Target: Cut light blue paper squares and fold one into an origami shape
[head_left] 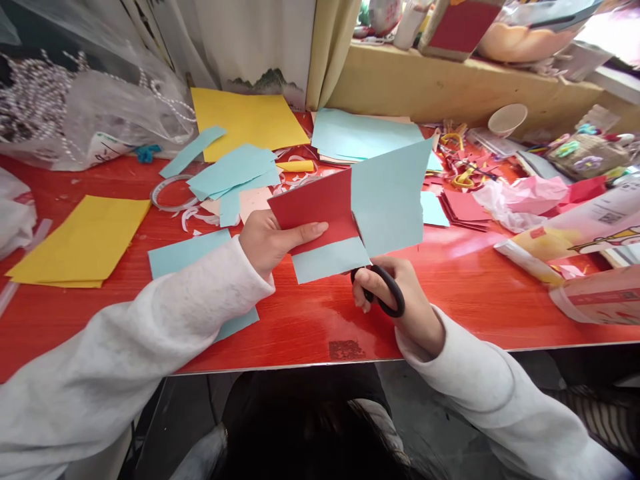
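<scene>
My left hand (273, 241) pinches a red card (320, 203) laid over a light blue sheet of paper (393, 197), thumb on top. The blue sheet reaches out past the red card to the right and below it. In my right hand (400, 293) is a pair of scissors (393, 288) with black handles, fingers through the loops. Its blades are mostly hidden behind the paper, where a slit runs up along the red card's right edge. Under my left forearm lie blue paper pieces (187, 253) on the red table (310, 333).
Yellow sheets (83, 240) lie at the left, with another yellow sheet (245, 120) at the back. Near a roll of clear tape (173, 193) are blue offcuts (235, 173). Red cards (465, 210), paper scraps and printed cylinders (590, 220) occupy the right. A beaded bag (50, 107) sits back left.
</scene>
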The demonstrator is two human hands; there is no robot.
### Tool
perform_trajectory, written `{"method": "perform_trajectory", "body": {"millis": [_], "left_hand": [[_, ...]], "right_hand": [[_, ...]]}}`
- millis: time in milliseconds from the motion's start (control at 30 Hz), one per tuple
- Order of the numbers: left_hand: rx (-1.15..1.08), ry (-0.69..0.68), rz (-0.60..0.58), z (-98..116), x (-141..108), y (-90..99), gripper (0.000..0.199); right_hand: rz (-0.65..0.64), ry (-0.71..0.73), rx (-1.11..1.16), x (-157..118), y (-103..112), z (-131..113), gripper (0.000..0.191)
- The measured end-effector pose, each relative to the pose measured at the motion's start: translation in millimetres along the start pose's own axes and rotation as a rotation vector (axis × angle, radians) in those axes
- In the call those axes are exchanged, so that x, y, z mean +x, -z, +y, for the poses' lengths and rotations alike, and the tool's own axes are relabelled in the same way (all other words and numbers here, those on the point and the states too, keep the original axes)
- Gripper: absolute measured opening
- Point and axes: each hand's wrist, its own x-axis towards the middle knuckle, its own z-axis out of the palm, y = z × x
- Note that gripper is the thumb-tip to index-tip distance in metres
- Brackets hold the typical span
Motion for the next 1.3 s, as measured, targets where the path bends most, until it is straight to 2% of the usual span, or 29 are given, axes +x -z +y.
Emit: {"method": "perform_trajectory", "body": {"millis": [167,467,667,900,1067,1300], "left_hand": [[-0.035,0.075,-0.056,-3.0,-0.2,3.9,0.015],[-0.067,0.174,-0.069,1.4,-2.2,-0.5,0.023],[-0.057,0.186,-0.052,0.8,-2.2,0.3,0.029],[-0.067,0.195,-0.065,-0.2,-2.2,0.6,0.019],[-0.084,0.223,-0.074,-3.0,-3.1,0.7,0.019],[-0.084,0.216,-0.080,-4.1,-2.4,0.0,0.022]], "right_hand": [[0.021,-0.021,0.001,1.8,0.3,2.0,0.037],[-0.005,-0.008,-0.014,3.2,0.2,-0.1,0.042],[0.027,-0.031,-0.007,4.2,0.2,1.3,0.043],[-0.053,0.046,0.032,4.9,2.8,4.7,0.045],[-0.072,0.049,0.020,5.1,5.0,6.5,0.046],[-0.011,0.030,-0.015,5.3,3.9,7.0,0.047]]}}
